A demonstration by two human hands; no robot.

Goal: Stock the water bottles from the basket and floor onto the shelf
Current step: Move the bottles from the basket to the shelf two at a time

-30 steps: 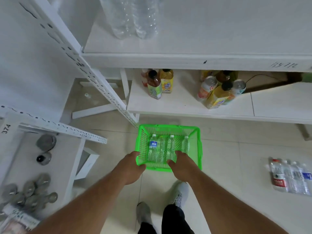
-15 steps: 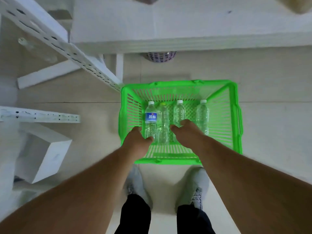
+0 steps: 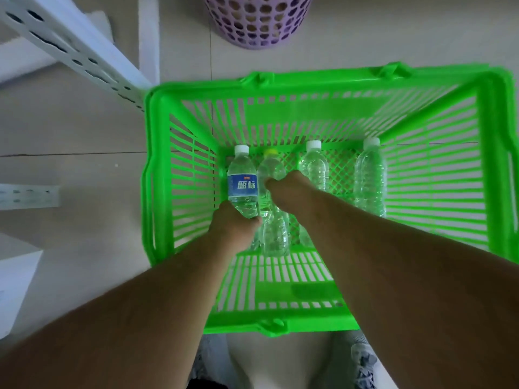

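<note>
Left hand [image 3: 234, 224] grips the blue "蓝标" bottle [image 3: 242, 186]; right hand [image 3: 289, 192] grips a yellow-capped bottle [image 3: 270, 169].

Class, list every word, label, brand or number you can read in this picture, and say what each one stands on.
"蓝标": white characters on the blue label of the water bottle at the left of the green basket, gripped by the left hand.
Small print above those characters: too small to read.
The other bottles show no readable label.
</note>
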